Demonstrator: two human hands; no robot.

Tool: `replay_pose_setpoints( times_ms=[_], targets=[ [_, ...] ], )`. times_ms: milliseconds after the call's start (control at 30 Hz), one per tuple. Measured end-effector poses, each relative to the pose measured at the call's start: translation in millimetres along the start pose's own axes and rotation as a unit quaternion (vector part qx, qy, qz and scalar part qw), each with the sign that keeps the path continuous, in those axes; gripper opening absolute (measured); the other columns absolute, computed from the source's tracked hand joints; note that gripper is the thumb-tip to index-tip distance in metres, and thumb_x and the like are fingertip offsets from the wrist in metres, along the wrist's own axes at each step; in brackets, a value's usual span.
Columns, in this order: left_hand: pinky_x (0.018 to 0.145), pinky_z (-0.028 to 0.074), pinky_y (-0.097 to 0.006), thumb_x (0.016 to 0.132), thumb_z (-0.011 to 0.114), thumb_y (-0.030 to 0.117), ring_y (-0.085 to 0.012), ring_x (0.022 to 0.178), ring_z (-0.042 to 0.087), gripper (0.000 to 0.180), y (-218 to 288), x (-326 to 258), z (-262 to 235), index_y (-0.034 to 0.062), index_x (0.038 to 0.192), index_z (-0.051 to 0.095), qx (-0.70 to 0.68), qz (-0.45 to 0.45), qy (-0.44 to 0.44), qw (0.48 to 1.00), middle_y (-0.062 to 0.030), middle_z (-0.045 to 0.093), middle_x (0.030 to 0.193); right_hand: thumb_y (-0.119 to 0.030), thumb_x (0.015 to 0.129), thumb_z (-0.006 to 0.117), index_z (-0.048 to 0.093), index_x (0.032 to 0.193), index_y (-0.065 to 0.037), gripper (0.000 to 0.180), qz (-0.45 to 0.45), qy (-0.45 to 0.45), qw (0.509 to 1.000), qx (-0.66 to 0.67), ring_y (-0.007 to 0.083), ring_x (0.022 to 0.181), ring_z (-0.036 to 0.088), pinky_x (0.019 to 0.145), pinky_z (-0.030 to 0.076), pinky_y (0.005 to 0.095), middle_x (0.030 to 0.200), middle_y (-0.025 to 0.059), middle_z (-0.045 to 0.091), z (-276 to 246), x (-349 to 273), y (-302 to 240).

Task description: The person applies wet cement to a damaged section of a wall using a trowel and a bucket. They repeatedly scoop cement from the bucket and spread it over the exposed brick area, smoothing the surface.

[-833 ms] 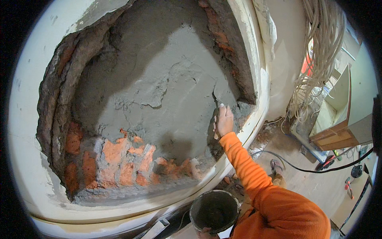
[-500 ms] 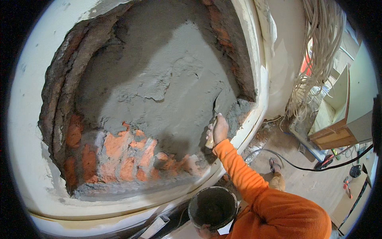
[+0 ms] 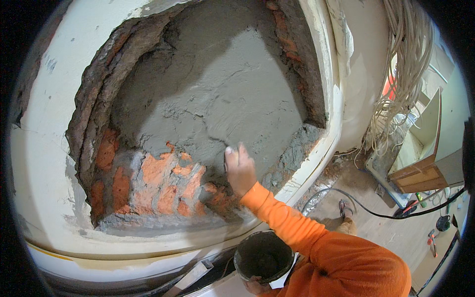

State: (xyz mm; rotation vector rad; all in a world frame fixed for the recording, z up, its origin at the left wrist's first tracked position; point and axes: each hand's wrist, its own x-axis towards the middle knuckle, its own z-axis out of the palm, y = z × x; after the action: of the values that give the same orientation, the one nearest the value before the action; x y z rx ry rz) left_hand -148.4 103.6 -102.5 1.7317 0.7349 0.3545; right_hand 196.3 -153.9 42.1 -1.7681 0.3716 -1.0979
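Note:
My right hand (image 3: 241, 168) is closed in front of the wall recess. It grips a trowel whose pale handle shows in the earlier frame; now the hand hides the handle, and the blade blends into the grey mortar. Wet mortar (image 3: 198, 106) coats most of the recess, with ridges and a crack-like edge just above the hand. Orange bricks (image 3: 158, 168) show bare at the lower left. Down below, my left hand (image 3: 256, 286) holds the near rim of a black bucket (image 3: 246, 247), which has grey mortar in it; part of that hand is cut off by the frame.
A rough, broken edge (image 3: 91, 114) runs round the recess in the white wall (image 3: 44, 148). At the right hang bundled cables (image 3: 408, 54) beside an open cabinet (image 3: 420, 143). A black cable (image 3: 376, 210) crosses above the floor, and a metal profile (image 3: 190, 277) lies left of the bucket.
My right hand has moved left across the mortar, away from the recess's right corner. The trowel's blade and handle have turned out of sight. The left hand stays at the bucket.

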Motion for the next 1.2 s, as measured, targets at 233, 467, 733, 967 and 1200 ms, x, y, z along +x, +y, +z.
replay_pose_setpoints(
  times_ms=[233, 467, 733, 967, 1200],
  targets=[
    [0.077, 0.052, -0.041, 0.058, 0.056, 0.003, -0.0315, 0.096, 0.059, 0.052, 28.2, -5.9, 12.6, 0.0034, 0.11, 0.059, -0.132, -0.103, 0.034, 0.985, -0.0143, 0.062, 0.107, -0.031, 0.087, 0.063, 0.06, 0.096, 0.001, 0.034, -0.129, -0.013, 0.992, 0.01, 0.0329, 0.054, 0.062, 0.048, 0.05, 0.0409, 0.066, 0.0179, 0.063, -37.8, 26.1, -9.9],
    [0.079, 0.052, -0.041, 0.058, 0.049, -0.003, -0.0319, 0.097, 0.058, 0.061, 63.6, -22.0, 26.7, 0.002, 0.119, 0.055, -0.15, -0.203, 0.114, 0.961, -0.0161, 0.06, 0.112, -0.042, 0.09, 0.055, 0.058, 0.117, 0.003, 0.053, 0.049, 0.021, 0.994, -0.094, 0.0445, 0.076, 0.061, 0.07, 0.048, 0.0512, 0.091, 0.0264, 0.065, -76.9, 108.3, 77.0],
    [0.079, 0.053, -0.042, 0.053, 0.048, -0.005, -0.0352, 0.098, 0.058, 0.067, 57.7, -11.3, 34.3, 0.0004, 0.12, 0.054, -0.276, -0.16, -0.03, 0.947, -0.0169, 0.06, 0.112, -0.043, 0.097, 0.043, 0.051, 0.121, 0.006, 0.055, 0.202, 0.15, 0.967, -0.028, 0.0519, 0.1, 0.053, 0.09, 0.04, 0.052, 0.112, 0.0358, 0.056, -56.0, 36.3, 207.7],
    [0.087, 0.051, -0.049, 0.063, 0.051, 0.004, -0.0363, 0.108, 0.055, 0.061, 27.0, 3.4, 8.1, 0.0034, 0.124, 0.052, -0.204, -0.159, -0.067, 0.964, -0.0172, 0.055, 0.123, -0.043, 0.098, 0.041, 0.037, 0.089, -0.01, 0.035, 0.545, 0.082, 0.706, 0.445, 0.0198, 0.037, 0.045, 0.031, 0.041, 0.0361, 0.058, 0.0066, 0.045, -12.2, -71.7, 107.1],
    [0.08, 0.053, -0.038, 0.054, 0.047, -0.007, -0.035, 0.102, 0.058, 0.067, 41.5, 8.9, 17.3, 0.0003, 0.12, 0.054, -0.272, -0.163, -0.022, 0.948, -0.0181, 0.06, 0.114, -0.041, 0.097, 0.046, 0.043, 0.097, -0.01, 0.031, 0.48, 0.03, 0.728, 0.488, 0.0207, 0.043, 0.048, 0.038, 0.042, 0.0341, 0.06, 0.007, 0.046, 1.6, -51.6, 10.7]
  ],
)
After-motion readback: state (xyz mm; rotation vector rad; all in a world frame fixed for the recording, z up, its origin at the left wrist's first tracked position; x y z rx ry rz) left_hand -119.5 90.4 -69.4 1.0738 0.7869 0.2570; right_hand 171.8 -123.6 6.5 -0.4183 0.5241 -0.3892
